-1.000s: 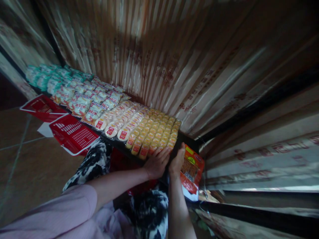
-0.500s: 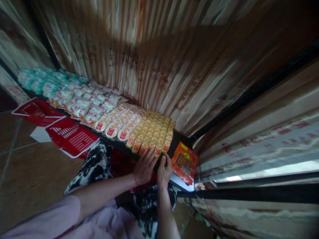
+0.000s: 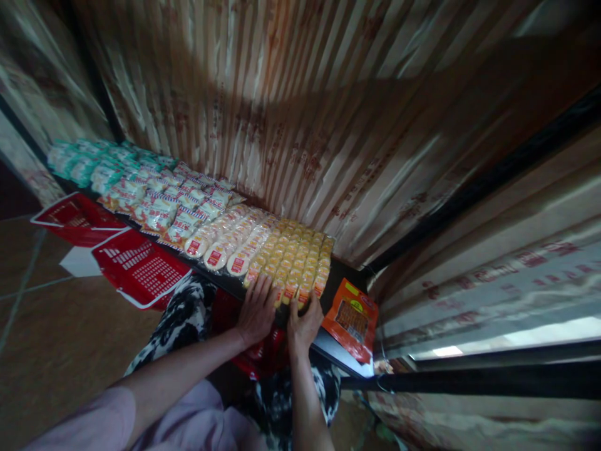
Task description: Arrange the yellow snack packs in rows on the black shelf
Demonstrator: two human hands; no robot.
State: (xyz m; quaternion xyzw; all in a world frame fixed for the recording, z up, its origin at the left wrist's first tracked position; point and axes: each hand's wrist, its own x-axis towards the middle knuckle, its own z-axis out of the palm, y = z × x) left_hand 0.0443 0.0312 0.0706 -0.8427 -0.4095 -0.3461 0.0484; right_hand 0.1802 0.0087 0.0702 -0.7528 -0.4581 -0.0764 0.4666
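Rows of small yellow packets (image 3: 293, 257) lie on a narrow black shelf (image 3: 340, 275). My left hand (image 3: 257, 311) rests with its fingers extended on the front ends of the left yellow rows. At the front of the right rows, my right hand (image 3: 304, 322) touches the packets with its thumb and fingers apart. Neither hand has a packet lifted. Beside the yellow rows on the left are rows of round white packets (image 3: 238, 260). An orange bag (image 3: 352, 319) lies on the shelf, right of my right hand.
White-and-blue packets (image 3: 157, 210) and green packets (image 3: 82, 164) fill the shelf further left. Red baskets (image 3: 145, 266) stand below its front edge. Pleated printed sheeting (image 3: 282, 125) hangs behind, and a black bar (image 3: 469, 379) extends right.
My left hand has shifted left along the front of the yellow rows. My right hand has also moved slightly left, its fingers now on the packets. The view has shifted a little.
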